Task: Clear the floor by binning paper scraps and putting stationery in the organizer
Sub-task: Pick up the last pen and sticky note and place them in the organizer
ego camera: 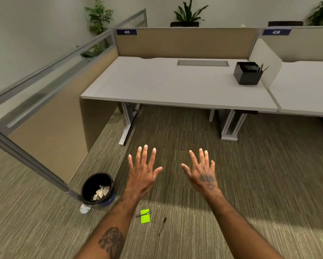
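Green is the one sticky note [145, 216] on the carpet floor [250, 174], with one pen [143, 214] lying across it and a second dark pen [162, 226] just beside. Your left hand [142, 171] and right hand [202, 172] are both spread, holding nothing. One black bin [98, 187] contains paper scraps [101, 192]; one black organizer [247, 73] stands on the counter [157, 81].

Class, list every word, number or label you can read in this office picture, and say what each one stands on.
"435": white digits on a blue plate at the top left corner of the tan partition panel behind the desk.
"436", somewhat blurred, last digit uncertain: on a second blue plate on the neighbouring partition to the right.
Nothing readable on the green sticky note, bin or black organizer.
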`<state>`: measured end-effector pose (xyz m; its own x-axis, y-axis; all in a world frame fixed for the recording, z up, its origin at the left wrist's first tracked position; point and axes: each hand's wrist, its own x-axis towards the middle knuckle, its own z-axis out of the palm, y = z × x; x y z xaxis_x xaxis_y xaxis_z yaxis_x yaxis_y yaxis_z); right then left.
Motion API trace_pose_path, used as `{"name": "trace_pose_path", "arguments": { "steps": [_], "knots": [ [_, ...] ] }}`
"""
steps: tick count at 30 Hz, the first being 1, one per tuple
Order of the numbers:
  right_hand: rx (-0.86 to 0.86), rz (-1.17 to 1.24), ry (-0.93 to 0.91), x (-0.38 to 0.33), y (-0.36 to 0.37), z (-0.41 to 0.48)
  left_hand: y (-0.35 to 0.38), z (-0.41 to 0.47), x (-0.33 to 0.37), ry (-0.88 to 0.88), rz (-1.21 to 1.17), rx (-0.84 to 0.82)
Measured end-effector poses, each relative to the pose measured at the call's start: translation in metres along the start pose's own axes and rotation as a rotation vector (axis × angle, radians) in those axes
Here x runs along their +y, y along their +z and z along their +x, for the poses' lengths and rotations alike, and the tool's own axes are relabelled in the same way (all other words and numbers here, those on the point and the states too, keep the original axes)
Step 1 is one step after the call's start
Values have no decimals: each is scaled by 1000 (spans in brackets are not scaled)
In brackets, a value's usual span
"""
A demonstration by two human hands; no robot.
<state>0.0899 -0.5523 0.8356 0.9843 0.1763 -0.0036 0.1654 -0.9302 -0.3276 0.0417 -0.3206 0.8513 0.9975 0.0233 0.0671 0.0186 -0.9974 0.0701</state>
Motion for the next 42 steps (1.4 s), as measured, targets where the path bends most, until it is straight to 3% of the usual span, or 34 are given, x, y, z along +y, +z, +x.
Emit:
{"name": "trace_pose_path", "arguments": {
  "steps": [13, 22, 30, 42],
  "knots": [
    [3, -80, 118, -127, 90, -36, 30, -38, -151, 122, -16, -15],
    [-47, -102, 148, -146, 169, -59, 93, -44, -186, 196, -1, -21],
    [-62, -81, 158, -86, 313, -29, 253, -26, -189, 213, -2, -83],
    [-85, -63, 220, 25, 621, -6, 575, -18, -223, 241, 37, -140]
  ]
}}
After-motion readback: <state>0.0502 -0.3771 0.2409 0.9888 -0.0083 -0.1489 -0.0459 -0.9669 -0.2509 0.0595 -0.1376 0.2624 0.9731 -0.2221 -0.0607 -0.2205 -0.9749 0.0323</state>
